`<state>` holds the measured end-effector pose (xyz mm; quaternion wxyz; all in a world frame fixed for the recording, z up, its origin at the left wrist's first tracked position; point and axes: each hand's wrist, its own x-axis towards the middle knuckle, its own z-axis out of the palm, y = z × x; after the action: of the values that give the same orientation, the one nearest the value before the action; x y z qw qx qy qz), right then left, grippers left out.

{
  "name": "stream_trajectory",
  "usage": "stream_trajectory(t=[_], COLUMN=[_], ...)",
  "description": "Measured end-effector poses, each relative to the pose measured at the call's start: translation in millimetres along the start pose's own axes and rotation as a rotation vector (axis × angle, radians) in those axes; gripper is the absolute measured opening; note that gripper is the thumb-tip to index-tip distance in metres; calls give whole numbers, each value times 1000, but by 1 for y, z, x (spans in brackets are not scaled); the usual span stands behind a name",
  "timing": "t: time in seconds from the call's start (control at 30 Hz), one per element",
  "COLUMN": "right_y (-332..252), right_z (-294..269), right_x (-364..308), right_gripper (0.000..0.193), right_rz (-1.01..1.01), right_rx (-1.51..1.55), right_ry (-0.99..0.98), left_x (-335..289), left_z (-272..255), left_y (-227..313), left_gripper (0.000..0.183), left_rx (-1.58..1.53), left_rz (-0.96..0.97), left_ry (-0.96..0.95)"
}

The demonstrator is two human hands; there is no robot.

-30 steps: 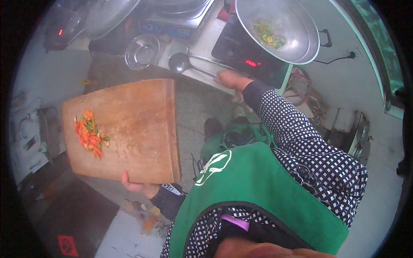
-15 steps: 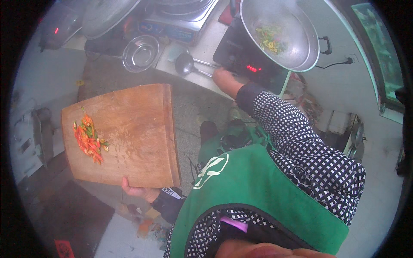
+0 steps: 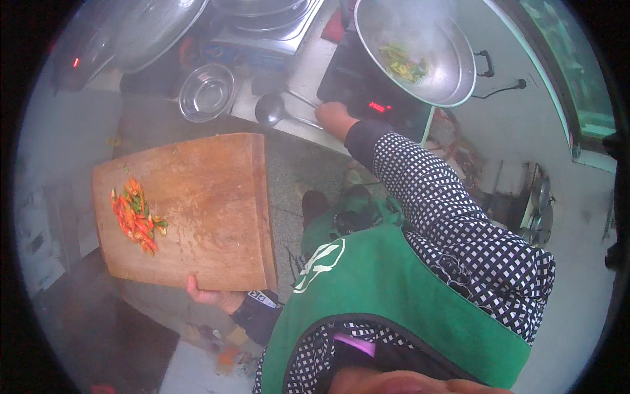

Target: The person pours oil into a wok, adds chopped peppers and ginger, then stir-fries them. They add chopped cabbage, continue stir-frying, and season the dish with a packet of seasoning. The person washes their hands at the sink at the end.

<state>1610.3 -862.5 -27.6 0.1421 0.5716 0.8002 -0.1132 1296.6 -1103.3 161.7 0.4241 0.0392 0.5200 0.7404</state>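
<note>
My left hand (image 3: 213, 297) grips the near edge of a wooden cutting board (image 3: 210, 217), its thumb up along the side. The board is held out over the floor. Sliced red, orange and green peppers (image 3: 136, 217) lie heaped toward its left end. My right hand (image 3: 336, 119), fingers curled and mostly hidden, is at the front edge of a black induction cooker (image 3: 361, 92), beside the handles of a ladle (image 3: 270, 109) and another long utensil. Whether it grips a handle or touches the cooker does not show. On the cooker, a steaming wok (image 3: 453, 59) holds chopped green and yellow pieces (image 3: 403, 64).
A clear bowl (image 3: 207, 93) sits left of the ladle at the counter edge. Behind it stands a metal gas stove (image 3: 289, 39); a large pan or lid (image 3: 151, 33) is at the far left. A power cord (image 3: 502, 92) runs to the right wall. Steam hazes the view.
The view has shifted slightly, and more steam hangs over the left side. Both hands keep nearly the same places, and the peppers remain on the board.
</note>
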Motion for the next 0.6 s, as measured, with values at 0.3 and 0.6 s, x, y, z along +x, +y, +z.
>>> stream_trajectory(t=[0.3,0.6], right_y=[-5,-12], right_z=[-7,-68], right_x=[-12,-72], right_gripper=[17,15], right_rz=[-35,-40], right_rx=[129,319], right_ry=[109,206], left_x=[8,12], left_z=[-8,-3], left_y=[0,-3], left_gripper=[70,72], left_rx=[-25,-15], left_rz=[33,35], left_ry=[-24,-56])
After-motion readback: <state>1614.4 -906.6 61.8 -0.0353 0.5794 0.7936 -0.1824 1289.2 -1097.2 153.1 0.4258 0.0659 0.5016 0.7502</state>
